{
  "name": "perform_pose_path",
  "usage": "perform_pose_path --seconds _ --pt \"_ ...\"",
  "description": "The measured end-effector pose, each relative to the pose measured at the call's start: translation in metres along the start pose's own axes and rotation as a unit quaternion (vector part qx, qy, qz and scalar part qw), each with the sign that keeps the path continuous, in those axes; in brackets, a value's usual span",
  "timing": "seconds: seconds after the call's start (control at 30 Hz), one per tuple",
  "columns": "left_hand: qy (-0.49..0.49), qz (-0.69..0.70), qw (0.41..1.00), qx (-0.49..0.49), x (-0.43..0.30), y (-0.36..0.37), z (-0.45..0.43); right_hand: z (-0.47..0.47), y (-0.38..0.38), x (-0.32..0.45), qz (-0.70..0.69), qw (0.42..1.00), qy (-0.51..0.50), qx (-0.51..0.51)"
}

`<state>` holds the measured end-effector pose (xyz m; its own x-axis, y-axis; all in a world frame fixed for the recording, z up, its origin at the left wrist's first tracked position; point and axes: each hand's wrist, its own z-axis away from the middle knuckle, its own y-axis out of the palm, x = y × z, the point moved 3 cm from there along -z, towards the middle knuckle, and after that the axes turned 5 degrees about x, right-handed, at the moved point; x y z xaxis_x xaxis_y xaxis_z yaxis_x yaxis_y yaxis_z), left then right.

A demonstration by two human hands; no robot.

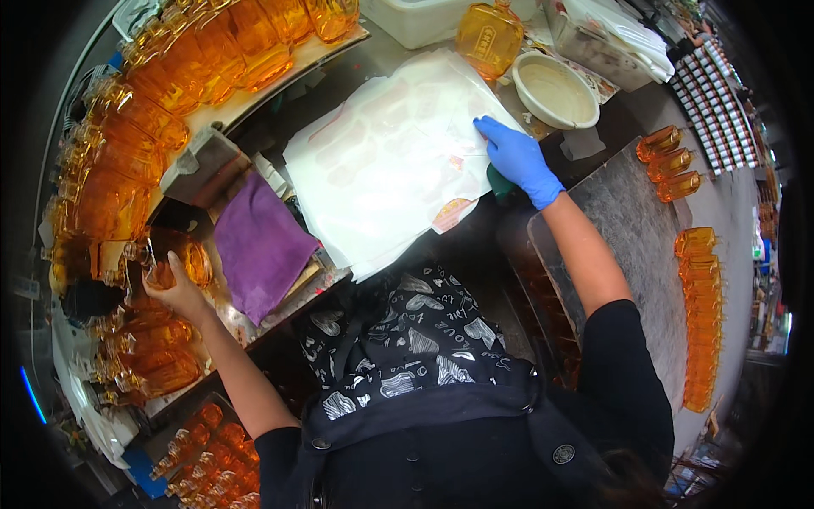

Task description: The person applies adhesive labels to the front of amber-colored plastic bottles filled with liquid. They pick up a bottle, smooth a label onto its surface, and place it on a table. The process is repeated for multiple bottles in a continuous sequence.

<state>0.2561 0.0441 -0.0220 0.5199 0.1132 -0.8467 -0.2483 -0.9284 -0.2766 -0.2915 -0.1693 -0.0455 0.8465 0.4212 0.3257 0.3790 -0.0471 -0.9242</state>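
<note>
My left hand (181,289) is bare and curls its thumb and fingers around an amber glass bottle (197,257), which lies among others at the left of the bench. My right hand (518,159) wears a blue glove and rests flat on the right edge of a stack of white translucent sheets (388,153). Pale printed shapes show faintly through the sheets. One pink and gold label piece (455,215) lies at the stack's near edge. Between my hands, a purple cloth (261,248) is spread beside an open cardboard box (206,167).
Rows of amber bottles (216,57) line the curved left and far edge. Beyond the sheets stand a decorated amber bottle (488,41) and a white bowl (556,89) of liquid. On the grey table (610,254) at right, more bottles (699,318) stand in a row.
</note>
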Motion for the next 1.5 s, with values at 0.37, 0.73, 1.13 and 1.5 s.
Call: perform_pose_path --seconds 0.37,0.73,1.13,1.5 --pt "0.006 0.1 0.995 -0.014 0.016 -0.027 -0.004 -0.054 0.011 0.047 0.072 0.982 -0.053 0.167" --pt "-0.037 0.305 0.944 0.123 -0.079 -0.05 0.002 -0.062 0.015 0.015 -0.117 0.985 -0.026 0.125" --pt "-0.229 0.278 0.885 0.293 -0.063 0.058 0.005 -0.061 -0.006 0.024 -0.281 0.933 0.059 0.217" --pt "-0.213 0.278 0.671 0.653 -0.194 0.116 0.177 -0.018 -0.027 0.061 -0.397 0.907 0.089 0.105"
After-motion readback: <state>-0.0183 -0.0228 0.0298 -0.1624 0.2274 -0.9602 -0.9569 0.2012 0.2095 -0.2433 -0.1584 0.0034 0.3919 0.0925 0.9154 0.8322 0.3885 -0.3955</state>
